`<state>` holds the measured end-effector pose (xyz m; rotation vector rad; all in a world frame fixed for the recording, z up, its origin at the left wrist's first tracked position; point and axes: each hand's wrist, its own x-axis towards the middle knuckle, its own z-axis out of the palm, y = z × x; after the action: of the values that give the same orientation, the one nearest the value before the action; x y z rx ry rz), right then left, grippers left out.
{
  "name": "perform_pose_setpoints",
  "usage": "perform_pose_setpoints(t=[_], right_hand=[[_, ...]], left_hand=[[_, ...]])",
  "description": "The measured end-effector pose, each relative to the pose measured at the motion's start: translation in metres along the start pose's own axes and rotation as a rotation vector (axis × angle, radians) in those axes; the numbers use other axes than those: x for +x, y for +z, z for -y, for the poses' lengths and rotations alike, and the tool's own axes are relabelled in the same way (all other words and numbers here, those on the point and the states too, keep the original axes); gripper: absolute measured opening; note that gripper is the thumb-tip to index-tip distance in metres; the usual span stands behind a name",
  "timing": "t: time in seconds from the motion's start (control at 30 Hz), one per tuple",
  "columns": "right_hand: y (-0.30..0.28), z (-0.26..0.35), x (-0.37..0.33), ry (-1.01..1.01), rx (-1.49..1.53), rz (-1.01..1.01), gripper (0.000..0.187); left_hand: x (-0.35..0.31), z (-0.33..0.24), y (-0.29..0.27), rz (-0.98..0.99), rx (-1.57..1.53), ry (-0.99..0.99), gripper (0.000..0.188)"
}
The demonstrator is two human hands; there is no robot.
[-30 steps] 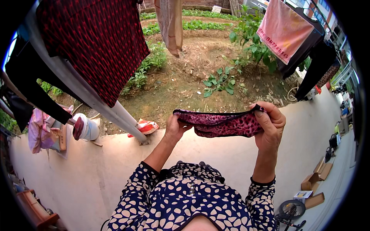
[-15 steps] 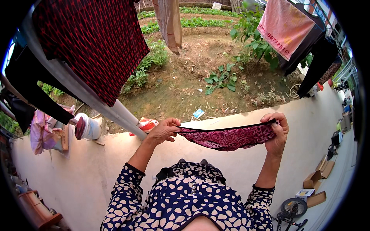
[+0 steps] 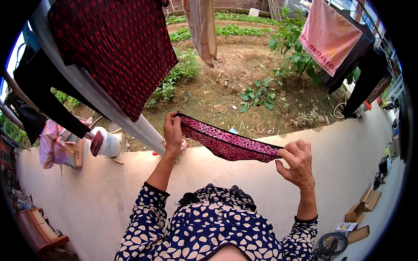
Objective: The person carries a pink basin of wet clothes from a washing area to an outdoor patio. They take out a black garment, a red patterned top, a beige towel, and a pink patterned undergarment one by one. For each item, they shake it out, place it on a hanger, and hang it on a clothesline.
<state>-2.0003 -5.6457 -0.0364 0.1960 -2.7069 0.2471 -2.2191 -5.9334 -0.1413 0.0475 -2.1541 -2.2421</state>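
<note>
Stretched between my two hands is a pair of pink leopard-print underpants (image 3: 224,148) with black edging. My left hand (image 3: 173,134) pinches its upper left end, the higher of the two. At the lower right end, my right hand (image 3: 298,164) grips the edging between thumb and fingers. The waist gapes a little, so the lighter pink inside shows. The cloth hangs in the air over the edge of the pale concrete, apart from the other laundry.
A dark red-patterned cloth (image 3: 117,56) hangs by a grey pole (image 3: 109,106) at left, near black trousers (image 3: 48,87). A beige cloth (image 3: 201,30) hangs ahead; a pink towel (image 3: 328,37) at right. A white bucket (image 3: 109,143) stands left. Cardboard boxes (image 3: 357,213) lie right.
My left hand has risen and moved slightly left, while my right hand has dropped and shifted left. The underpants now slant down to the right, with the waist opened wider.
</note>
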Motion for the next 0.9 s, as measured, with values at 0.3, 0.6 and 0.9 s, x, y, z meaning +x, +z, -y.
perform_pose_setpoints(t=[0.3,0.6,0.9], right_hand=[[-0.001,0.001,0.013,-0.187,-0.210,-0.114,0.014],[-0.020,-0.014,0.004,-0.149,0.660,0.010,0.014],[-0.002,0.023,-0.012,-0.261,-0.085,0.210,0.013]], left_hand=[[-0.021,0.008,0.020,0.472,0.411,0.157,0.017],[0.007,0.005,-0.011,0.267,0.579,0.263,0.019],[0.029,-0.013,-0.014,-0.079,0.365,0.694,0.022]])
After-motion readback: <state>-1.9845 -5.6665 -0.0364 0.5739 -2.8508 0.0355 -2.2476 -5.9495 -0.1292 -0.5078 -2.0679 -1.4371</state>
